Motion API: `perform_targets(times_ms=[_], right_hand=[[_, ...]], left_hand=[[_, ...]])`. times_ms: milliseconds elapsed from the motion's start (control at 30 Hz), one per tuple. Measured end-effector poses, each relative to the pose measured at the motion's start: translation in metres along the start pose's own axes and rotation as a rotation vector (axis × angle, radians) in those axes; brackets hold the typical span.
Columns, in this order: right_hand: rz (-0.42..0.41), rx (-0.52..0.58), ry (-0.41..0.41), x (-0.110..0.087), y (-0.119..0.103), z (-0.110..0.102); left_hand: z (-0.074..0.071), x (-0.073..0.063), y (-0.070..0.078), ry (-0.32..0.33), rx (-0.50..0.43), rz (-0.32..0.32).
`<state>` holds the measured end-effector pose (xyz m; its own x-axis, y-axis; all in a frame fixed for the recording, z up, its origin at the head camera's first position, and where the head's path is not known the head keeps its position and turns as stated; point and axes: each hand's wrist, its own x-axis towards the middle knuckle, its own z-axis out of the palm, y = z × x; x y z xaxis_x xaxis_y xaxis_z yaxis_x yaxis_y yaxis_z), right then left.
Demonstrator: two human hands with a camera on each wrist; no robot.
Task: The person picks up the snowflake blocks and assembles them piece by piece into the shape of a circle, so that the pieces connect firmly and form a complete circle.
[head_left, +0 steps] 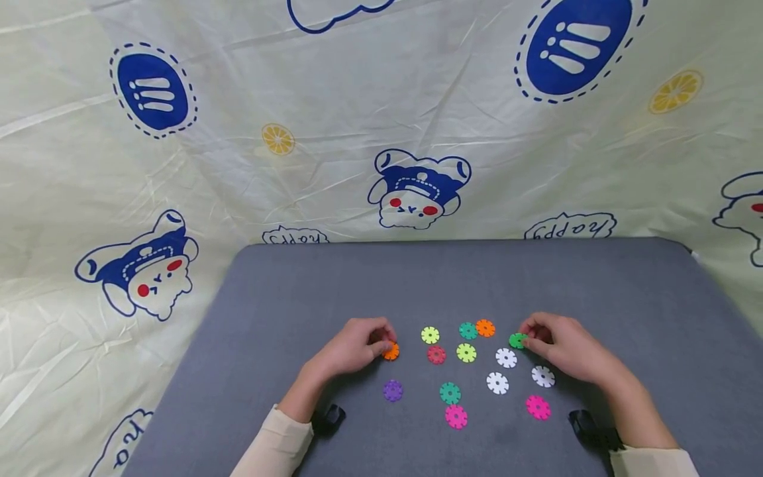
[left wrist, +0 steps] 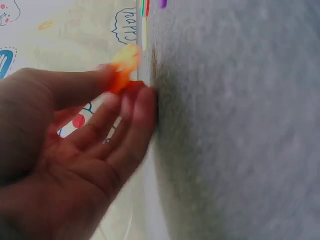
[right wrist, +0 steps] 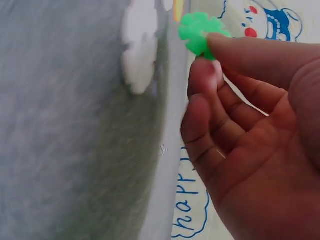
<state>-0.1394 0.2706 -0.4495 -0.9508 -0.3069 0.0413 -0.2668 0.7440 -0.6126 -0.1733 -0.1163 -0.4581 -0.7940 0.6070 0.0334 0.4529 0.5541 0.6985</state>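
Before me the left hand (head_left: pixel 357 345) pinches an orange disc (head_left: pixel 391 353) nearer the tabletop's (head_left: pixel 334 278) left edge, the right hand's (head_left: pixel 566 342) closed fingers a green disc (head_left: pixel 516 341) nearer its right, other discs (head_left: pixel 466 348) lying between.

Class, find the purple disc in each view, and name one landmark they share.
Head: purple disc low, near the middle, below the orange disc in the left hand.
Left wrist: a purple sliver at the top edge, near the middle.
Right wrist: not visible.
Shared landmark: grey table.
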Motion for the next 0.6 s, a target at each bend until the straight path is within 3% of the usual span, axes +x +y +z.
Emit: perform_targets(times_ms=[167,300,600], right_hand=[[-0.001,0.060,0.028,0.001,-0.011,0.000],[-0.010,0.093,0.059,0.004,-0.021,0.005],[-0.052,0.168,0.115,0.006,-0.041,0.021]], left_hand=[[0.002,0.000,0.005,0.021,-0.181,-0.035],[0.005,0.001,0.007,0.032,-0.273,-0.056],[0.011,0.002,0.018,0.053,-0.629,-0.101]])
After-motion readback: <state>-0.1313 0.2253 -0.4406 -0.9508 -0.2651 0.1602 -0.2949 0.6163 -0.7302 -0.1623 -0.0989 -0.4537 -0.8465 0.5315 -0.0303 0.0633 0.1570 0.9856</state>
